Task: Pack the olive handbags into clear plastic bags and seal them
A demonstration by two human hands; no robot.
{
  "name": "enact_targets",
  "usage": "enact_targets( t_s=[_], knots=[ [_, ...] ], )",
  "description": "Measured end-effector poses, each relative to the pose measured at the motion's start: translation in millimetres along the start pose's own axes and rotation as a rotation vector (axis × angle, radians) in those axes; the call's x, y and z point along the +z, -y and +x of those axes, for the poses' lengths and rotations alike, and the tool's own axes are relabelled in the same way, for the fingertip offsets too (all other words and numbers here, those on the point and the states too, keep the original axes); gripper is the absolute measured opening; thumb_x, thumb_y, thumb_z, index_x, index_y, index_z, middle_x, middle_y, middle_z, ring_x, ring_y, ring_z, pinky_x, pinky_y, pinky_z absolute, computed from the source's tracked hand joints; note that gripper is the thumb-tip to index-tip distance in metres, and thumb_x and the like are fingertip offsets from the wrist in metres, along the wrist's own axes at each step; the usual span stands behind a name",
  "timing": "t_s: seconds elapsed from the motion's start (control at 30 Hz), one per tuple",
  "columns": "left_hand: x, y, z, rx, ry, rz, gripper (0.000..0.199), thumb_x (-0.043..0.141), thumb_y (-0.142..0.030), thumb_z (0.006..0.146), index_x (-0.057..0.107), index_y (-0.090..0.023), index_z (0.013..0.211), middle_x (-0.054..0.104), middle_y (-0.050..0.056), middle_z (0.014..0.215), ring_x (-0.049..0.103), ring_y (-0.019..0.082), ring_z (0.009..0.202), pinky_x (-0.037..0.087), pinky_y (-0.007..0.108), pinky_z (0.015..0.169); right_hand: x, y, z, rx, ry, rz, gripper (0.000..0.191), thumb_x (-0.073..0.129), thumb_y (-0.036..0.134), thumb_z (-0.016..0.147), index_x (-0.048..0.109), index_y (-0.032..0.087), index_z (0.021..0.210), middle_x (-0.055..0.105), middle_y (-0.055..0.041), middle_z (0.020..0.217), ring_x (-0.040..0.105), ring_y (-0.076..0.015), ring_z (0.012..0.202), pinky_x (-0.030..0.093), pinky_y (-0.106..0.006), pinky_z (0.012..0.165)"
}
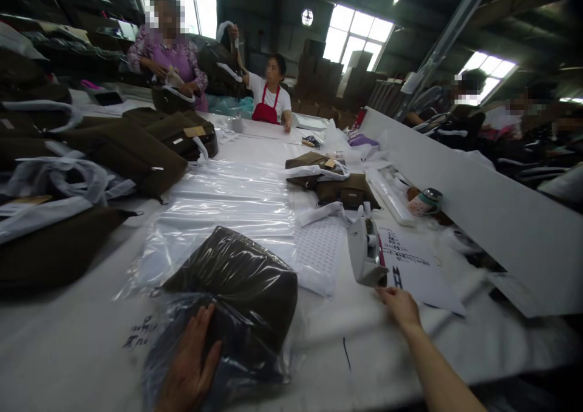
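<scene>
The left hand (195, 354) lies flat with its fingers stretched out, pressing on a dark olive-brown fabric bag inside a clear, glossy plastic sleeve (248, 290); it presses from above without closing around anything. The wrapped bag rests on the near part of the white-covered worktop (319, 363), in front of the person. The right hand (401, 307) has its fingertips drawn together at the near end of a small whitish box with an open slot (364, 254); whether they pinch it or only touch it, I cannot tell.

Beside that box, to its right, lies a white sheet of paper with handwritten dark lines (416, 272). On its left is a pale sheet with rows of small printed marks (319, 251). Just beyond the wrapped bag, a flat layer of clear plastic sleeves (232, 196) spreads over the worktop. Black handwriting (140, 332) shows on the covering to the left of the wrapped bag.

Farther out, two olive-brown bags with white-wrapped handles (346, 187) sit past the whitish box, and a patterned cup with a dark lid (426, 201) stands near a long white upright panel (469, 212). More olive-brown bags (122, 151) are heaped along the left side. Across the worktop are a person in a purple apron (170, 63), hands on another bag, and a person in a red apron (269, 99) with one arm raised.
</scene>
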State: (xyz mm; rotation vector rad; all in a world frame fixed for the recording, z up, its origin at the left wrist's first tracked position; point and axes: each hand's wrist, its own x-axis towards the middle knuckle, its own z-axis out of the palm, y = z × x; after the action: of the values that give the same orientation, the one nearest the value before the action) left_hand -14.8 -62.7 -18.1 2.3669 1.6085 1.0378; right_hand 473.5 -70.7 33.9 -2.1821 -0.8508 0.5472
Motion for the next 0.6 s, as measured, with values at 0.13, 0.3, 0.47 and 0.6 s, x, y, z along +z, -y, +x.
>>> enact_targets(
  t_s=[0.13,0.3,0.47,0.6],
  knots=[
    [-7.6,-8.5,-0.9,0.028,0.034,-0.012,0.067,0.045,-0.025,0.086,0.013,-0.018,0.144,0.039,0.008,0.141,0.037,0.026,0.129,0.037,0.042,0.105,-9.1,54.7,-20.5,-0.085,0.241,-0.192,0.038,0.069,0.055,0.048,0.055,0.02,0.045,0.052,-0.0028,0.045,0.047,-0.0176,0.047,0.032,-0.029,0.049],
    [-17.0,-16.4,0.4,-0.018,0.109,-0.049,0.068,0.041,-0.021,0.088,0.004,-0.014,0.144,0.034,0.01,0.144,0.029,0.024,0.134,0.032,0.044,0.108,65.1,210.2,-105.2,-0.556,0.942,-0.288,0.031,0.058,0.047,0.073,0.06,0.018,0.062,0.055,0.0007,0.055,0.048,-0.0127,0.053,0.036,-0.023,0.052],
    [-16.6,-14.2,-7.8,-0.013,0.078,-0.075,0.07,0.042,-0.022,0.088,0.001,-0.011,0.144,0.034,0.013,0.144,0.027,0.023,0.135,0.033,0.044,0.108,174.0,284.2,-195.4,-1.171,1.09,-0.857,0.021,0.06,0.039,0.075,0.064,0.02,0.071,0.064,-0.0015,0.066,0.059,-0.016,0.064,0.04,-0.023,0.057],
    [-14.5,-13.6,-6.8,0.006,0.106,-0.062,0.067,0.042,-0.023,0.088,0.008,-0.008,0.144,0.031,0.015,0.144,0.025,0.025,0.135,0.033,0.044,0.108,212.9,290.3,-197.7,-1.243,0.806,-1.15,0.032,0.068,0.043,0.067,0.065,0.014,0.08,0.066,-0.0149,0.079,0.063,-0.0302,0.079,0.045,-0.034,0.066]
  ],
)
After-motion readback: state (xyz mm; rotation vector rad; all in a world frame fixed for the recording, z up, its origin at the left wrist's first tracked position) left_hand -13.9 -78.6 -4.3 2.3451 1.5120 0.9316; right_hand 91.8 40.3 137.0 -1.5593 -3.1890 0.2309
